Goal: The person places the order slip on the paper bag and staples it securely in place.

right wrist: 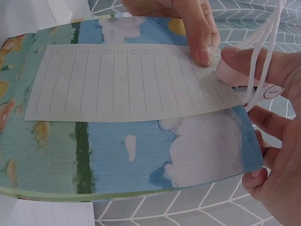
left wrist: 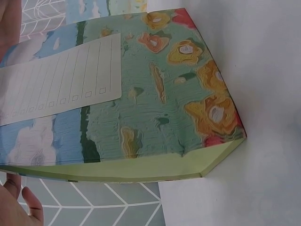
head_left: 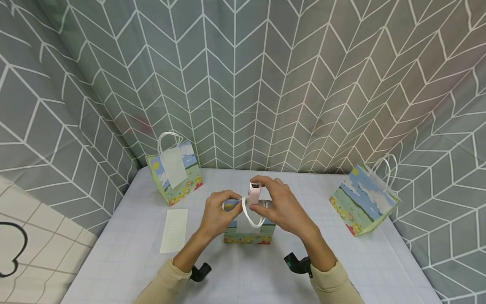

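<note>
Closest to my head camera, the right hand (head_left: pixel 282 207) has its thumb and fingers bent in a C shape round a small pink tool (head_left: pixel 254 196). It looks like a stapler to me, and it sits at the top edge of the middle bag (head_left: pixel 248 237). The left hand (head_left: pixel 222 213) pinches that edge, with its thumb on a lined card (right wrist: pixel 117 84) that lies against the bag's front. White handles (head_left: pixel 255 225) flop down beside the tool.

I think the step in hand is fixing the lined card to the middle bag. From far off, I'd say the next move calls for holding the card straight, getting the handles out of the way, and one firm squeeze. I cannot tell if the tool's mouth is over the card.

Further out, the left bag (head_left: pixel 191 172) is near the back of the surface (head_left: pixel 235 274), with a white card (head_left: pixel 173 167) on its front. A loose card (head_left: pixel 174 230) lies flat, nearer to me. The right bag (head_left: pixel 358 202) is well apart on the other side, and I see no card on the face it shows me. A gray curtain (head_left: pixel 244 84) with white lines hangs behind it all.

I count two hands, one pink tool, three bags and three cards: two on bags and one loose.
</note>
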{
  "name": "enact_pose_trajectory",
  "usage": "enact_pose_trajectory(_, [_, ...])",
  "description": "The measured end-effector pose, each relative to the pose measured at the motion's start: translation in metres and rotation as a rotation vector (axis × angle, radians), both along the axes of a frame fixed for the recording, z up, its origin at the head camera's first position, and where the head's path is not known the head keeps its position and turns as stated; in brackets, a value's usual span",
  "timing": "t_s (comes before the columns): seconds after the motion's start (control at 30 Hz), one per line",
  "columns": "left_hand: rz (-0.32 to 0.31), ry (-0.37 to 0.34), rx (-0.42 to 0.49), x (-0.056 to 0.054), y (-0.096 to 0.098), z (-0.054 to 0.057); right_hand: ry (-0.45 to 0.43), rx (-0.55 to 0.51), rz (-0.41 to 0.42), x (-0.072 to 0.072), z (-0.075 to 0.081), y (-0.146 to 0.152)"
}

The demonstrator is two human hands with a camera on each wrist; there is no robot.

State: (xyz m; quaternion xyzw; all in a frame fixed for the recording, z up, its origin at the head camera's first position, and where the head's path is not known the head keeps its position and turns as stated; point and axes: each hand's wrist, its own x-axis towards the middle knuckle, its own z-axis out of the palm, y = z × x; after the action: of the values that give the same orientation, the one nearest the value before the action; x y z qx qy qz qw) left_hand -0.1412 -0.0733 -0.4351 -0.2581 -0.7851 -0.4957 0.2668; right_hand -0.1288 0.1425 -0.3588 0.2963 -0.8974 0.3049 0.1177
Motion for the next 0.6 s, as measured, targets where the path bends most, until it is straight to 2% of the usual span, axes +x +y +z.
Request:
enact_pose_trajectory(0.23, [0.010, 0.032, -0.021, -0.0018, 0.0003, 0.0013, -0.067, -0.020, 0.018, 0.0010, 0.0008, 0.0003])
enact_pose_trajectory(0.6, [0.021, 0.038, -0.034, -0.0011, 0.0016, -0.0004, -0.059, -0.008, 0.010, 0.0034, -0.0012, -0.0023])
